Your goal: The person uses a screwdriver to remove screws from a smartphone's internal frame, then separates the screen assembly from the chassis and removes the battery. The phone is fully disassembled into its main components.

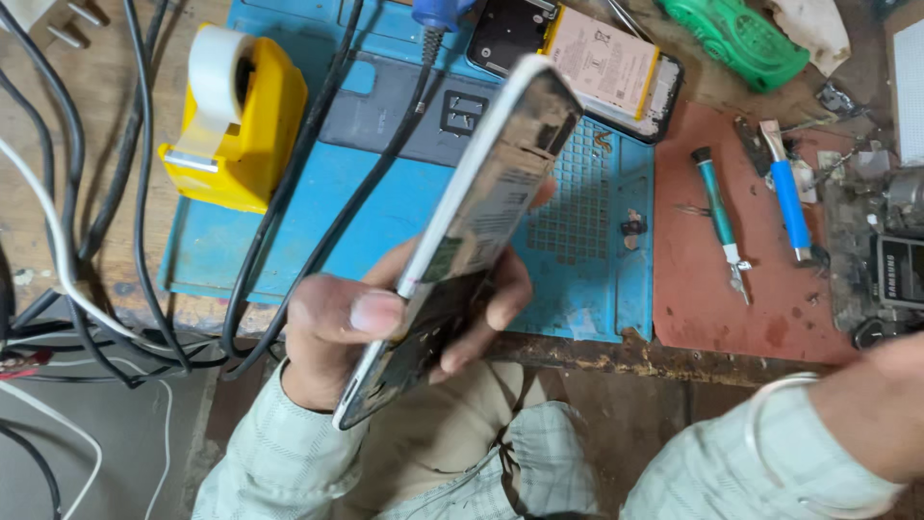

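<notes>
opened phone (472,226) in left hand (371,323)

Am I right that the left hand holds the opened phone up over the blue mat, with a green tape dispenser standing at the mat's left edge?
Not quite. In the head view the tape dispenser is yellow, not green. The rest holds: the left hand grips the opened phone above the blue mat, and the dispenser stands at the mat's left edge.
</notes>
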